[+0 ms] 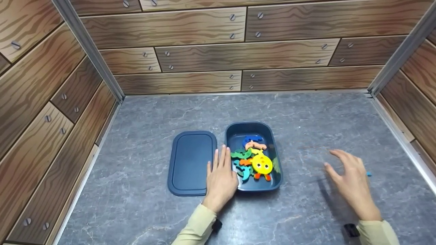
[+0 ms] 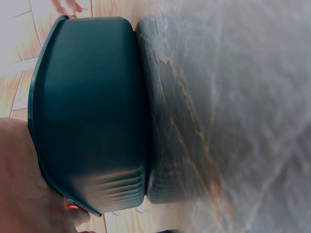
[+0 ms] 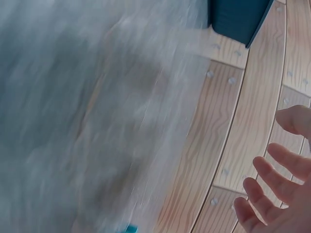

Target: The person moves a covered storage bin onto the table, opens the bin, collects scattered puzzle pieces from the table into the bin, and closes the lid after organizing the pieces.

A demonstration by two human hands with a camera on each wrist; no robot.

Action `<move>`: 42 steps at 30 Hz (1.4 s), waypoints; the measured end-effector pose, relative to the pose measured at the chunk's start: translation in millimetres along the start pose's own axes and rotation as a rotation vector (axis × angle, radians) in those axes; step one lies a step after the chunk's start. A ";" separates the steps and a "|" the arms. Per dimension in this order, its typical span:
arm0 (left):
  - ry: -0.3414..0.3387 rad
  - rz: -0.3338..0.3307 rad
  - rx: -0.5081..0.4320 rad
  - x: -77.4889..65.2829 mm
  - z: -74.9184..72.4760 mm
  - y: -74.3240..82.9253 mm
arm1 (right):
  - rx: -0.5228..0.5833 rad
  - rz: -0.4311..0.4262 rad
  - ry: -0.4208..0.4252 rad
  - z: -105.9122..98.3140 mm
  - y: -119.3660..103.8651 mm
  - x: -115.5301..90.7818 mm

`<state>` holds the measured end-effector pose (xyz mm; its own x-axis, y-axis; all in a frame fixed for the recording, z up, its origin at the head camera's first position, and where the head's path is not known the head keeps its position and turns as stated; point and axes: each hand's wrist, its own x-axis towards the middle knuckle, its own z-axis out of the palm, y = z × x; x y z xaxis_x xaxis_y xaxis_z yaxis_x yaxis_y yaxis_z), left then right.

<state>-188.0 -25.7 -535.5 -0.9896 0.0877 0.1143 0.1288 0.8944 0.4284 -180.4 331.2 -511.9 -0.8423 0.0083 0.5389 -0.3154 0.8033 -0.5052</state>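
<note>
A dark blue box [image 1: 277, 177] stands uncovered on the table, holding several small coloured toy pieces. Among them are a round yellow piece with eyes [image 1: 262, 164], a green piece [image 1: 241, 154], a peach piece [image 1: 256, 146], a blue piece [image 1: 252, 139] and a teal crescent [image 1: 246, 173]. My left hand [image 1: 222, 180] rests at the box's left rim with its fingers straight. The left wrist view shows that hand [image 2: 29, 179] against the rim. To the right, my right hand [image 1: 351, 180] hovers with relaxed, spread fingers [image 3: 277, 182], holding nothing. A small blue piece [image 1: 369, 174] lies just beyond it, partly hidden.
A matching dark blue lid [image 1: 190, 163] lies flat left of the box, partly under the left hand in the head view. The grey marbled table [image 1: 153, 112] is bounded by wood-patterned panels [image 1: 204, 30] at the back and both sides.
</note>
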 end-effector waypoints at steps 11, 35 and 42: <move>-0.008 -0.003 -0.001 1.1 -0.4 -1.0 | -0.149 0.133 -0.069 -21.9 23.4 -14.3; -0.003 -0.004 -0.017 0.4 0.9 -1.3 | -0.378 0.604 -0.417 -41.0 49.7 -24.1; -0.004 -0.001 -0.022 -0.6 0.2 -0.8 | -0.384 0.644 -0.485 -40.6 54.3 -22.8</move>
<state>-187.5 -26.3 -536.1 -0.9899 0.0884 0.1106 0.1291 0.8848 0.4478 -160.6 398.8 -524.2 -0.9253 0.3440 -0.1595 0.3775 0.8746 -0.3043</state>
